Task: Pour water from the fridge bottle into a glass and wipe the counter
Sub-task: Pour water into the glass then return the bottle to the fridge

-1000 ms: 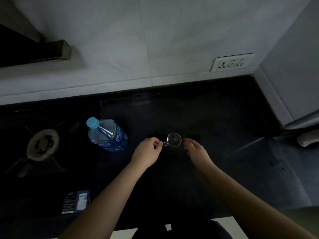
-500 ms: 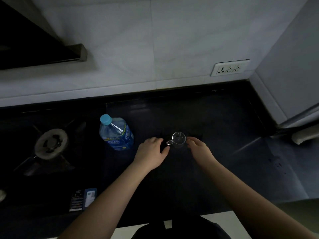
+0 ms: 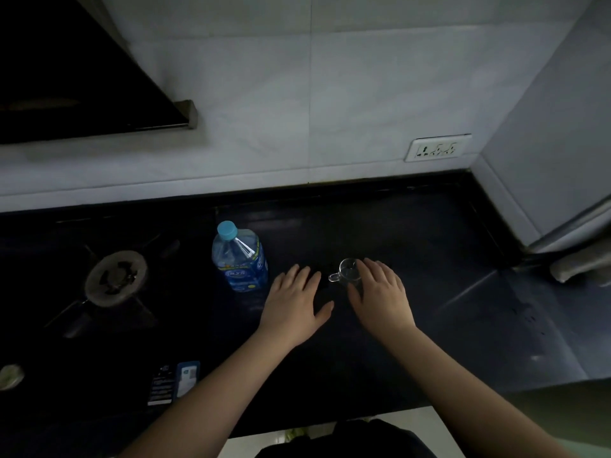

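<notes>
Bottle [image 3: 240,257] stands capped on the bench [image 3: 429,259], so pouring has not begun and wiping is left. Glass [image 3: 347,274] sits just right of it, apparently empty. Left hand [image 3: 294,305] fingers spread flat; right hand [image 3: 380,295] fingers relaxed against the glass

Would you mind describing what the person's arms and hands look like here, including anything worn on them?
Both forearms are bare as far as the frame shows, with no sleeves visible. The left hand and the right hand wear no gloves, and no watch, bracelet or ring can be made out, though the light is dim. Dark clothing shows at the bottom edge of the view.
</notes>
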Motion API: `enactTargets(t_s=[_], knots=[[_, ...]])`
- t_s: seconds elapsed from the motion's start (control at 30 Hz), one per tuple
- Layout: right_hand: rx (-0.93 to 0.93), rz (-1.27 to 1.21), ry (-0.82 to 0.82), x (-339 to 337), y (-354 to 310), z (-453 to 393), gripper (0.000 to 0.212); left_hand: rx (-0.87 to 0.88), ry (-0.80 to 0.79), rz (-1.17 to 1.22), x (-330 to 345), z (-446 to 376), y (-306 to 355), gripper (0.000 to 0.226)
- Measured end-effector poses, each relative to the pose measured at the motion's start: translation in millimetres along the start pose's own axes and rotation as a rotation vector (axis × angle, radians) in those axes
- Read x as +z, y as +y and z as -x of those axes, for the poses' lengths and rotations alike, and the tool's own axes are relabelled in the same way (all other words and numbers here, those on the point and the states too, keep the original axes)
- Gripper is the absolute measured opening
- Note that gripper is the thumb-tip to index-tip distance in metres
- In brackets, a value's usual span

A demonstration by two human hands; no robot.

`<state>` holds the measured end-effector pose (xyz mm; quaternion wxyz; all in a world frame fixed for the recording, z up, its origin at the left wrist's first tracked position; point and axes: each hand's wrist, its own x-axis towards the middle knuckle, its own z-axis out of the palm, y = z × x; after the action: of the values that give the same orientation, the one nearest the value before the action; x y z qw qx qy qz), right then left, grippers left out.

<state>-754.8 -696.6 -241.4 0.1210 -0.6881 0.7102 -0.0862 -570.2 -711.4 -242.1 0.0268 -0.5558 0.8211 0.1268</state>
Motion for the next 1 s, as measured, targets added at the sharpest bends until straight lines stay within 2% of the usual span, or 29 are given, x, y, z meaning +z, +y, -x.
enactTargets(t_s=[0.13, 0.37, 0.63, 0.83, 1.0], knots=[[-0.088, 0.107, 0.071, -4, -9, 4, 0.055, 0.011, 0.046, -0.024, -2, 8, -10, 0.071], [-0.146, 0.177, 0.033, -9, -29, 8, 0.057, -0.030, 0.038, 0.050, -8, 26, -28, 0.071], [-0.253, 0.159, 0.009, -14, -78, -14, 0.057, -0.117, 0.056, 0.008, -11, 54, -71, 0.068], [-0.359, 0.097, 0.026, -19, -121, -35, 0.056, -0.182, 0.129, -0.011, -19, 74, -104, 0.068], [-0.391, 0.054, 0.022, -23, -148, -58, 0.056, -0.258, 0.126, 0.019, -15, 85, -123, 0.059]])
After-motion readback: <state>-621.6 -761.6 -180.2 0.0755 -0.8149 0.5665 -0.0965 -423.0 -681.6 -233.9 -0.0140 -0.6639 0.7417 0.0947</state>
